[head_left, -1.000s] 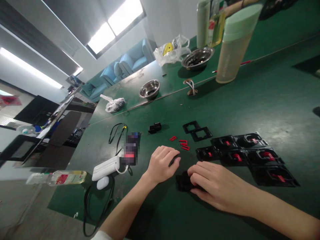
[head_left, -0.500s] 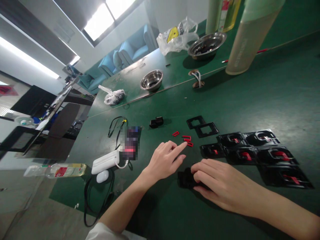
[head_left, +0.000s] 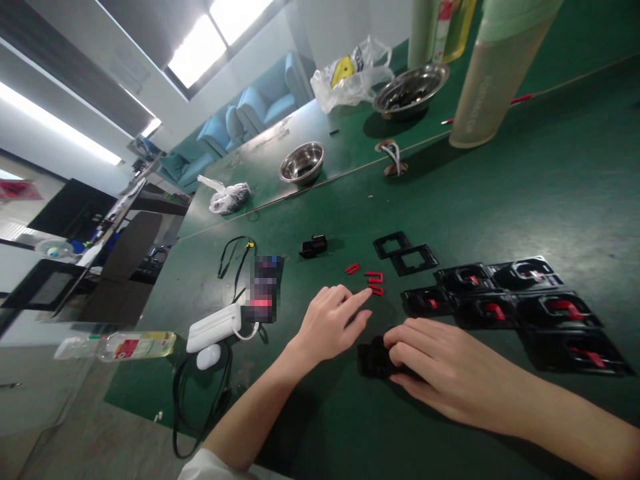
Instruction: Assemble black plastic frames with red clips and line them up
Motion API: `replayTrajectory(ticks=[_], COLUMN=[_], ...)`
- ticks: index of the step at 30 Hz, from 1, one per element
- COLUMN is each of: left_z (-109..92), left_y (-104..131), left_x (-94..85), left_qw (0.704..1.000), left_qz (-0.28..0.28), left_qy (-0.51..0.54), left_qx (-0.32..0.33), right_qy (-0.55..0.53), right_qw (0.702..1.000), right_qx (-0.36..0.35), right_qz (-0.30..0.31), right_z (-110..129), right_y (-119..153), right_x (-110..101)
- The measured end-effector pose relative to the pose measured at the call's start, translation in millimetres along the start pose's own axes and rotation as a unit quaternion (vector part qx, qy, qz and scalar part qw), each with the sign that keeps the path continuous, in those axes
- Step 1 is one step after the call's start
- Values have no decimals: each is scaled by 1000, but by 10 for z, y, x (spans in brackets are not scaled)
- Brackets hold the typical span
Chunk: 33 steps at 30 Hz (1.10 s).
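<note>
My left hand (head_left: 333,325) reaches over the table with its index finger stretched out and its thumb apart. That fingertip rests on or right beside a small red U-shaped piece (head_left: 378,291). Two more such pieces lie close by, a red clip (head_left: 373,277) just beyond it and another red clip (head_left: 353,269) to the left. My right hand (head_left: 433,357) is closed round a black plastic part (head_left: 371,359) low over the table; the fingers hide its right side. Right of the hands lie several glossy black square parts (head_left: 483,311) with red pieces in them.
Two black square frames (head_left: 415,260) overlap beyond the red pieces. Further left are a small black block (head_left: 313,246), a phone (head_left: 265,290), a white power bank (head_left: 214,328) and a bottle (head_left: 135,346). Metal bowls (head_left: 301,163) and a tall tumbler (head_left: 493,87) stand farther back.
The left index fingertip has drawn slightly toward me, and the red piece under it has shifted slightly with it. My right hand still grips the black part. The view has shifted slightly.
</note>
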<state>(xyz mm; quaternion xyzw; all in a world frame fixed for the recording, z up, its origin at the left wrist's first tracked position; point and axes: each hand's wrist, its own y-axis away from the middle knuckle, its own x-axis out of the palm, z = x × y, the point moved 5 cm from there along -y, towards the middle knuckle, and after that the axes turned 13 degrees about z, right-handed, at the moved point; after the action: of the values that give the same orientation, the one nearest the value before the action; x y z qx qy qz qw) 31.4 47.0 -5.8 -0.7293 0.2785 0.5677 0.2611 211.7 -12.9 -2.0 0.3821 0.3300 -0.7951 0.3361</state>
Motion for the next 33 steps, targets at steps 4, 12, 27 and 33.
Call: replayTrajectory(ticks=[4,12,27,33], left_z=[-3,21,42,44], left_y=[-7,-6,-17,-19], left_x=[-16,-14,3,4], left_qw=[1000,1000,999,999], left_qz=[-10,-30,-27,-27], left_qy=[-1,-1,25,27], left_qx=[-2,-5,-27,-26], right_qy=[-1,-1,-7,-5], right_qw=[1000,1000,1000,1000], right_qx=[-1,-3,-4,-4], right_qz=[0,-5,5,6], right_z=[-2,3,3,1], right_y=[2,-15,-2,-3], right_x=[6,-5,-4,-7])
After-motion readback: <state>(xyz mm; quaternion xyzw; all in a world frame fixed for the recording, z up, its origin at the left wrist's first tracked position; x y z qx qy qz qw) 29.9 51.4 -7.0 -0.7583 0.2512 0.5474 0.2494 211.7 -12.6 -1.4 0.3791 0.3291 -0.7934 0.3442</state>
